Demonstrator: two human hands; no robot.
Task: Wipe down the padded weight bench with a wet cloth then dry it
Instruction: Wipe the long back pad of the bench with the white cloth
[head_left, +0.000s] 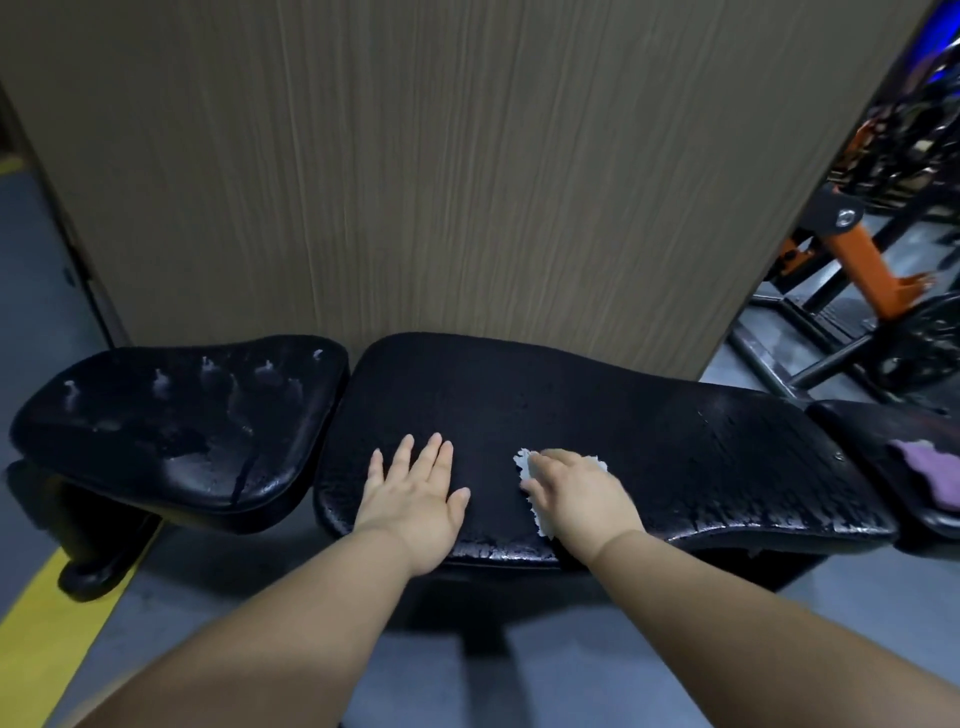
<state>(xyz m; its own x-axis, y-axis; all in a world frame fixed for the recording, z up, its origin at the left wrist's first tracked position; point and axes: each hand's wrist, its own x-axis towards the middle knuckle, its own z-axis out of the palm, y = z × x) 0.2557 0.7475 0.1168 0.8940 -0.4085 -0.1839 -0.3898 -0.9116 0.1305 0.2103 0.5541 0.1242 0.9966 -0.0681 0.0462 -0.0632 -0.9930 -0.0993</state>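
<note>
The right hand had its grip closed on a white cloth, pressing it onto the weight bench's long pad. The left hand lay flat and open beside it. The seat pad was beaded wet, so wiping seemed underway and drying not yet begun.

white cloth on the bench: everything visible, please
The white cloth is crumpled, with ragged, fluffy edges. It lies on the long black pad near its front edge. The right hand covers most of it, fingers curled over it. Only fringes show, past the fingers and beside the wrist. Whether it is damp cannot be told.
</note>
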